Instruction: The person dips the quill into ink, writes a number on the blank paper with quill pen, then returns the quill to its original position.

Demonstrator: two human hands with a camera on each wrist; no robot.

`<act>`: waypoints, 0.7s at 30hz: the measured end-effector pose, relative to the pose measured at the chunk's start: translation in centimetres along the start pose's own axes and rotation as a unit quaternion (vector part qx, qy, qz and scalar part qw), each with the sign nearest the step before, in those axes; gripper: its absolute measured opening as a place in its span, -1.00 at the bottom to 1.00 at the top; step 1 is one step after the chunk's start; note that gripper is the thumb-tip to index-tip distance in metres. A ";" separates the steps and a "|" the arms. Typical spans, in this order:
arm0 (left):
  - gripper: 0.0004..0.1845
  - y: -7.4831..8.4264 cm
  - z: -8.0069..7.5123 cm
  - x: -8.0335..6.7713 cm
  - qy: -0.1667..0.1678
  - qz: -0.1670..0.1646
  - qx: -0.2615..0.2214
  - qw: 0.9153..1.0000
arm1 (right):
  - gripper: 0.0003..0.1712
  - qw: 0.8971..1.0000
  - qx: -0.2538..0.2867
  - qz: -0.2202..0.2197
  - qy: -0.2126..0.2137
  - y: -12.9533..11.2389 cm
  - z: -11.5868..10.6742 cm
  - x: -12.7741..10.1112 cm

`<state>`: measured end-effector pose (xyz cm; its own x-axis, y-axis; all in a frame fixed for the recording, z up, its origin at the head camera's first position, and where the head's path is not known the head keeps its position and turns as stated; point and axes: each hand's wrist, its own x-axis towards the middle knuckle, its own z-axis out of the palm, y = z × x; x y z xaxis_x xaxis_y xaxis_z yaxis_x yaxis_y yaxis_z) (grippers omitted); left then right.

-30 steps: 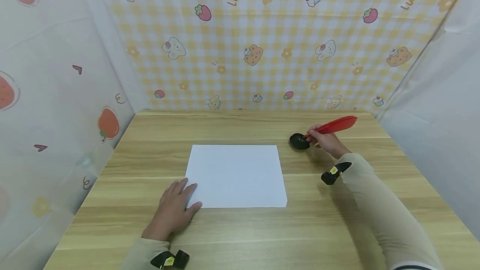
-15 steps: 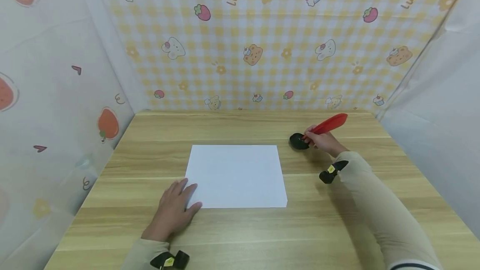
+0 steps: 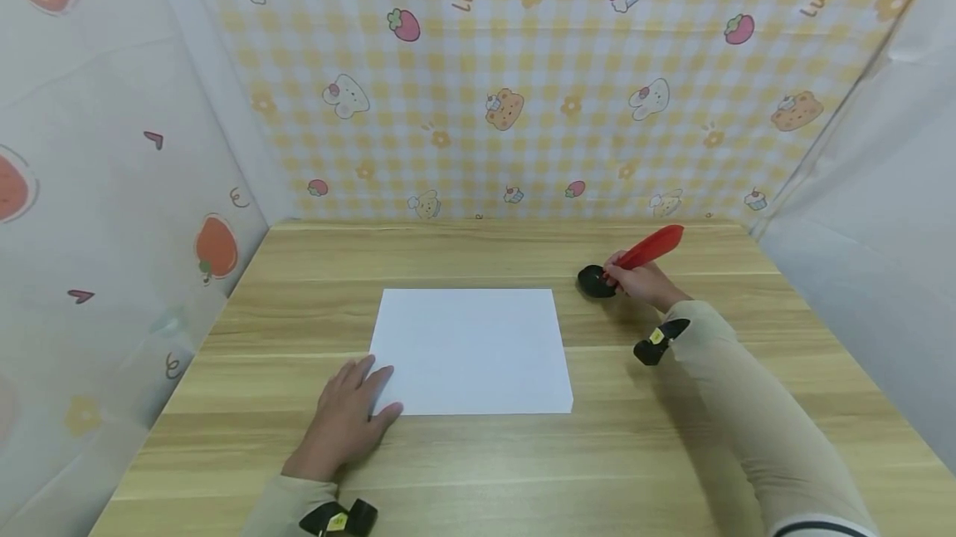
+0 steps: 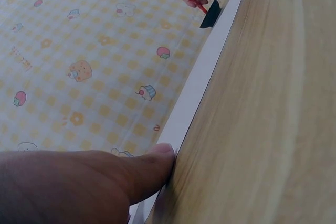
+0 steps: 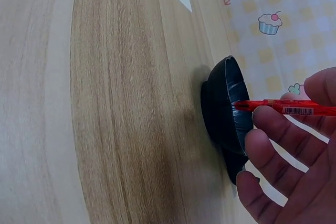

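Note:
A blank white sheet of paper point(image 3: 474, 350) lies on the wooden table in the head view. My left hand point(image 3: 345, 417) rests flat at its near left corner, the thumb point(image 4: 152, 163) on the paper's edge in the left wrist view. At the back right, my right hand point(image 3: 646, 281) pinches a red feather-shaped pen point(image 3: 651, 247), plume slanting up to the right. Its tip reaches inside a small black bowl point(image 3: 590, 281). From the right wrist, the pen's barcoded barrel point(image 5: 298, 110) and the ribbed inside of the bowl point(image 5: 227, 106) show; whether the tip touches is unclear.
A yellow-checked cloth point(image 3: 448, 105) hangs behind the wooden table point(image 3: 478, 471). Pale cloth walls stand at the left point(image 3: 112, 188) and right point(image 3: 866, 188). Each wrist wears a black camera strap.
The right hand has moved slightly left, and the pen's plume has swung left and more upright. The pen tip has gone further into the bowl. The left hand and paper stay put.

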<state>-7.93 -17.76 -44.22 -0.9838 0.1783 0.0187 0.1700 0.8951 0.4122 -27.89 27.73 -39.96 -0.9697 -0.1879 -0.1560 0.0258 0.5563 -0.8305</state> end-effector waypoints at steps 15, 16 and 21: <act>-0.40 -0.1 0.1 0.0 0.000 0.000 -0.004 1.000 | -0.78 0.999 -0.026 -0.025 0.005 0.6 0.1 0.5; -0.40 -0.1 0.1 0.0 0.000 0.000 -0.003 1.000 | -0.78 0.999 -0.030 -0.028 0.007 0.6 0.1 0.4; -0.40 -0.1 0.1 0.0 0.000 -0.002 -0.002 1.000 | -0.78 0.999 -0.039 -0.030 0.011 0.4 0.1 0.4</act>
<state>-7.95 -17.81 -44.32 -0.9844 0.1750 0.0164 0.1659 0.8943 0.4155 -28.26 27.80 -40.46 -0.9739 -0.2060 -0.0954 -0.0505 0.6062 -0.7937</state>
